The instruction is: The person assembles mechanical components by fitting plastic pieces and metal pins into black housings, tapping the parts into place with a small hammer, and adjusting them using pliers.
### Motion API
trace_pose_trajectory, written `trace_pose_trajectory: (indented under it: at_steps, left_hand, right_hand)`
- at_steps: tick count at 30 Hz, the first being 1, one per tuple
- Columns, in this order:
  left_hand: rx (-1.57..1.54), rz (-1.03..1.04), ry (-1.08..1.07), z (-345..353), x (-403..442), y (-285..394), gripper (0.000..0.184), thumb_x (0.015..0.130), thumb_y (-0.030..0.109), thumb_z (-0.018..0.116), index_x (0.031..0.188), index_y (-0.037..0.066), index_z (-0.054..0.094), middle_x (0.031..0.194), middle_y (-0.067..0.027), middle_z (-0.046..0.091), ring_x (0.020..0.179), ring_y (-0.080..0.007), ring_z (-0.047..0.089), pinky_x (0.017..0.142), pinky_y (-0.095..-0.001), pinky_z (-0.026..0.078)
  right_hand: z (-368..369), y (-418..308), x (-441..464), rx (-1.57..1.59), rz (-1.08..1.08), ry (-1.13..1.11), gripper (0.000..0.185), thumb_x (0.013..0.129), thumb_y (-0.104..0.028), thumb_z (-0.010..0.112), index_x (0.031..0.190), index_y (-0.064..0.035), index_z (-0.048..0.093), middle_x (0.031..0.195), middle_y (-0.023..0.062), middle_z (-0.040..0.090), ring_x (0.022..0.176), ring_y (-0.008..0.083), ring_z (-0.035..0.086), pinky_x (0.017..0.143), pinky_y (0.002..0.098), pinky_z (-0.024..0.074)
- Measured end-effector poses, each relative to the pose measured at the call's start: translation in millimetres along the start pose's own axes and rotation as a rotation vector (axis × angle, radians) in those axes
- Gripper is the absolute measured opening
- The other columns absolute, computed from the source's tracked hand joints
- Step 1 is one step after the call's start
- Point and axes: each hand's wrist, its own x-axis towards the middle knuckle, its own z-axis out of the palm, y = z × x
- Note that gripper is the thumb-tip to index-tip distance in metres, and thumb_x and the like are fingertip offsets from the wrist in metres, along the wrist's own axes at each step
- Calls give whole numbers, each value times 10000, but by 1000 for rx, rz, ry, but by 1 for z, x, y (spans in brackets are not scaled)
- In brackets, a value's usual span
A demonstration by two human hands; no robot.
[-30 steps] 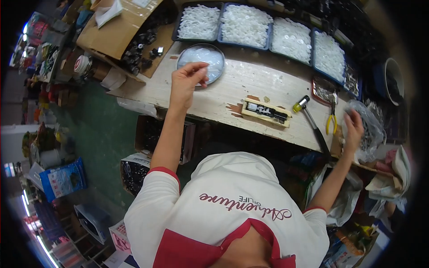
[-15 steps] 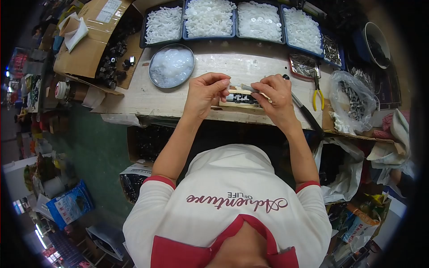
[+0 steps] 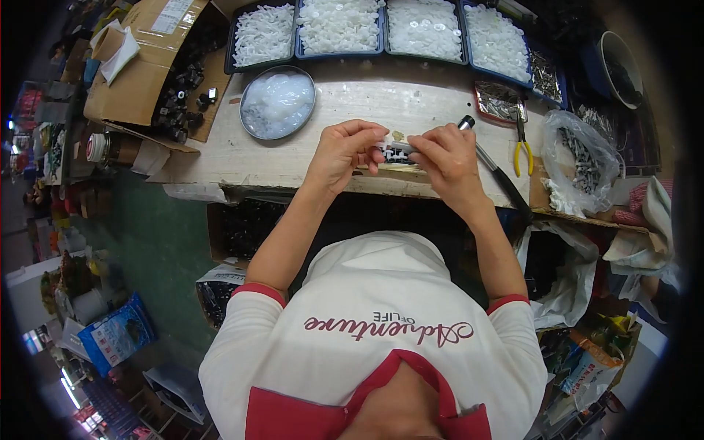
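Note:
My left hand (image 3: 345, 152) pinches a small white plastic part (image 3: 382, 144) between thumb and fingertips. Facing it, my right hand (image 3: 449, 155) is closed on a slim grey cylindrical piece (image 3: 405, 148), much of it hidden by the fingers. The two pieces meet or nearly touch; I cannot tell which. Just below the fingertips, at the bench's front edge, lies a black-and-white fixture (image 3: 397, 156), partly covered by my hands. Beside my right hand rests a hammer-like tool with a black handle (image 3: 510, 192).
A round metal bowl (image 3: 314, 110) holds a whitish, translucent mass. Several trays (image 3: 425, 56) of small white parts line the back of the bench (image 3: 352, 92). To the right are yellow-handled pliers (image 3: 523, 160) and a plastic bag (image 3: 557, 143) of grey parts. A cardboard box (image 3: 139, 81) stands left.
My hands have come closer together, bringing the white part and the grey piece end to end. They now cover more of the fixture. The view has shifted slightly.

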Motion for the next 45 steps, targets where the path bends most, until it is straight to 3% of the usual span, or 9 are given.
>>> trace_pose_trajectory:
  at_steps: [5, 7, 10, 14, 18, 22, 36, 43, 45]
  left_hand:
    - [184, 123, 76, -5, 0, -13, 134, 773, 57, 644, 899, 11, 648, 724, -65, 612, 582, -113, 575, 479, -213, 462]
    - [827, 613, 109, -9, 2, -24, 189, 715, 73, 675, 904, 66, 664, 806, -44, 612, 767, -152, 554, 677, -282, 435]
    - [1164, 834, 108, -7, 8, -37, 262, 649, 91, 719, 905, 80, 667, 904, -17, 606, 875, -175, 497, 750, -303, 373]
    - [1211, 748, 104, 3, 11, -47, 296, 615, 112, 735, 903, 105, 667, 966, -4, 571, 984, -193, 439, 860, -332, 266]
    - [1244, 731, 108, 2, 15, -53, 300, 614, 110, 735, 906, 107, 666, 954, -2, 567, 983, -194, 436, 856, -333, 261]
    - [1237, 714, 112, 1, 16, -54, 308, 605, 113, 741, 904, 110, 666, 942, -2, 565, 959, -192, 447, 835, -332, 275]
    - [1212, 761, 108, -1, 16, -58, 209, 616, 118, 733, 817, 119, 672, 868, 14, 558, 911, -170, 457, 807, -322, 274]
    - [1223, 855, 87, -3, 17, -61, 113, 636, 109, 711, 738, 135, 671, 845, 34, 568, 892, -165, 463, 810, -331, 262]
    - [1231, 860, 79, -4, 17, -61, 113, 635, 103, 711, 736, 136, 670, 849, 35, 570, 892, -165, 464, 812, -332, 259]
  right_hand:
    - [-9, 23, -25, 527, 435, -91, 125, 823, -50, 569, 911, 14, 630, 687, 46, 554, 622, 155, 516, 577, 267, 391]
    - [-13, 31, -38, 619, 557, -113, 154, 844, -91, 568, 947, 6, 628, 727, 24, 557, 665, 114, 517, 618, 237, 402]
    - [-12, 34, -45, 739, 729, -128, 185, 874, -145, 563, 975, -1, 623, 767, -12, 563, 712, 60, 516, 661, 205, 417]
    - [-7, 35, -47, 667, 735, -125, 156, 856, -127, 566, 925, 5, 613, 749, 10, 576, 677, 75, 527, 623, 218, 415]
    - [-3, 35, -46, 544, 663, -106, 110, 818, -86, 571, 870, 6, 603, 718, 74, 583, 629, 142, 543, 584, 266, 412]
    - [-6, 29, -39, 452, 594, -156, 149, 838, -118, 584, 906, 13, 607, 727, 45, 577, 657, 111, 529, 602, 237, 409]
    - [7, 34, -41, 261, 408, -113, 89, 766, -87, 617, 822, -17, 619, 707, 96, 600, 666, 237, 557, 595, 341, 375]
    - [7, 35, -41, 232, 404, -130, 83, 769, -96, 621, 827, -41, 640, 708, 87, 599, 656, 223, 559, 584, 333, 372]
    - [7, 32, -40, 433, 569, -129, 97, 802, -60, 609, 873, 6, 599, 643, 40, 556, 579, 118, 498, 538, 260, 392]
